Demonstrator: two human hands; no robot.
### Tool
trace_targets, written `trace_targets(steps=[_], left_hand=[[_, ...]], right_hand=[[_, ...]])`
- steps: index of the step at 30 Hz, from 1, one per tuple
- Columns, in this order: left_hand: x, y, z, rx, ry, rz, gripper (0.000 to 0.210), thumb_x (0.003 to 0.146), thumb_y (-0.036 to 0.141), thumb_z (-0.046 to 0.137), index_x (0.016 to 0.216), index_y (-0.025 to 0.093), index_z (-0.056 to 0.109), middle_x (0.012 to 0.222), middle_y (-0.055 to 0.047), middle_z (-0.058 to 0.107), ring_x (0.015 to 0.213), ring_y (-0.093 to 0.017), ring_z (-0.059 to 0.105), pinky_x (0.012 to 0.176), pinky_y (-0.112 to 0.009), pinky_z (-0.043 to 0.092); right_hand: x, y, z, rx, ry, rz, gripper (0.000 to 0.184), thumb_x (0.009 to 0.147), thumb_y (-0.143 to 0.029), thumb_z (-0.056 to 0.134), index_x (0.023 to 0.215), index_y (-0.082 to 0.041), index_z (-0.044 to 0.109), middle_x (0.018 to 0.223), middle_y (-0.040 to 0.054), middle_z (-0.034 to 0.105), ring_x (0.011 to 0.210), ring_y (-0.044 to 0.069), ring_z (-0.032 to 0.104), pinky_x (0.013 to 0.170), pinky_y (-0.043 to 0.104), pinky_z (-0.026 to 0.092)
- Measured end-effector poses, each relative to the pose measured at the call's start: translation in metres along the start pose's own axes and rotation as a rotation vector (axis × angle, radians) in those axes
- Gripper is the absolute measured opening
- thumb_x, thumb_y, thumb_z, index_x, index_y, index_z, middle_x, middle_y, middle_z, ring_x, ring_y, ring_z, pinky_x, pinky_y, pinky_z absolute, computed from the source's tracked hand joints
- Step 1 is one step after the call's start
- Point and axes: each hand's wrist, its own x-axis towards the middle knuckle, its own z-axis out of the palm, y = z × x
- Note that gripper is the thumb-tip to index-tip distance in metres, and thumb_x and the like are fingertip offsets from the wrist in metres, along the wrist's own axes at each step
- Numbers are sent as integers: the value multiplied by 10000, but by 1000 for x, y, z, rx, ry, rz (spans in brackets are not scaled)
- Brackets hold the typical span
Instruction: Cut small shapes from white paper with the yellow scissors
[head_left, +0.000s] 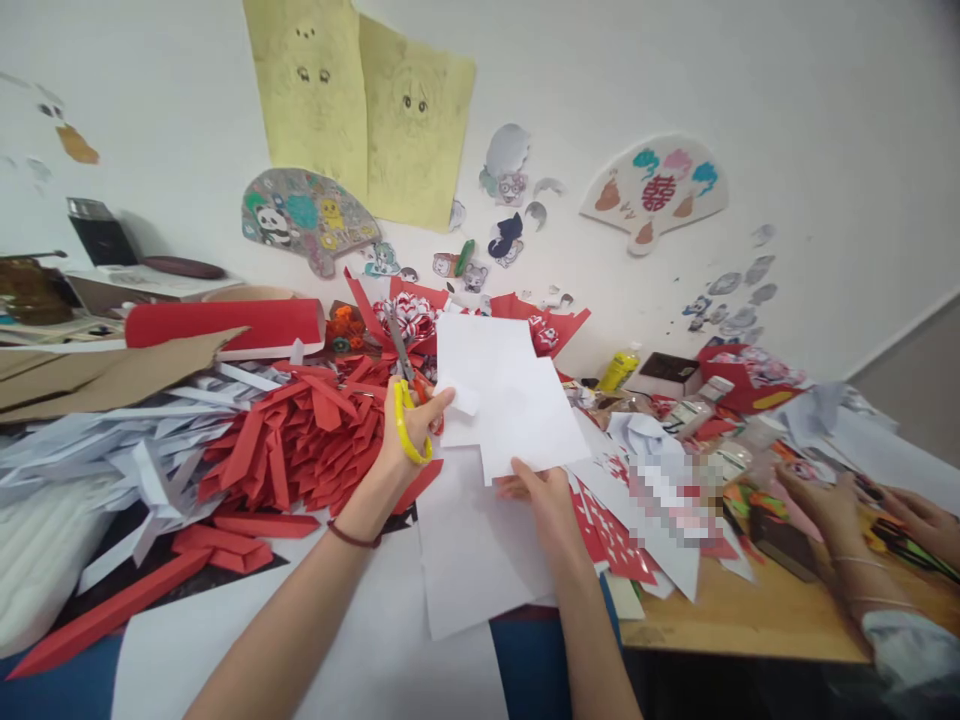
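Observation:
My left hand (418,418) is closed around yellow-handled scissors (405,410), whose blades point up and away from me. A small white scrap of paper (466,402) shows at its fingertips; I cannot tell whether it is pinched there. My right hand (541,490) grips the lower edge of a white sheet of paper (517,400) with a stepped outline, thumb on top. Beneath it lies another white sheet (480,560). To the left of my hands is a heap of folded red paper pieces (292,440).
Folded white paper strips (172,450), cardboard (112,370) and a red roll (225,325) lie left. Rightward are patterned red paper (611,535), a yellow bottle (621,368) and another person's hands (821,500) over the wooden table (742,620). Paper fans (660,195) hang on the wall.

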Motion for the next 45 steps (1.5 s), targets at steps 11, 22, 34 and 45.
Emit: trace_targets(steps=[11, 22, 34, 45], left_hand=[[-7, -14, 10, -89, -46, -46, 516, 663, 312, 794, 875, 241, 329, 707, 113, 460, 426, -25, 408, 403, -186, 314], [-9, -11, -4, 606, -314, 144, 499, 738, 439, 700, 1021, 208, 361, 1013, -45, 502, 827, -156, 505, 745, -301, 427], [-12, -15, 2, 736, -434, 26, 368, 802, 517, 601, 909, 219, 413, 750, 25, 551, 661, -147, 469, 651, -273, 357], [-11, -13, 1, 731, -395, 90, 317, 770, 457, 650, 825, 202, 471, 750, 33, 554, 665, -128, 479, 638, -244, 350]], right_hand=[[-1, -49, 19, -297, -76, -308, 444, 779, -589, 638, 871, -160, 702, 744, 82, 721, 573, 165, 621, 553, 268, 457], [31, -32, 29, 299, 45, -433, 317, 778, -399, 722, 944, -136, 662, 894, 62, 709, 883, 198, 695, 920, 376, 528], [40, -28, 22, 427, -12, -479, 236, 784, -336, 724, 786, -173, 554, 774, -11, 601, 843, 147, 613, 924, 397, 538], [42, -25, 17, 345, 6, -500, 241, 808, -351, 697, 784, -177, 533, 779, -6, 594, 815, 147, 599, 769, 295, 507]])
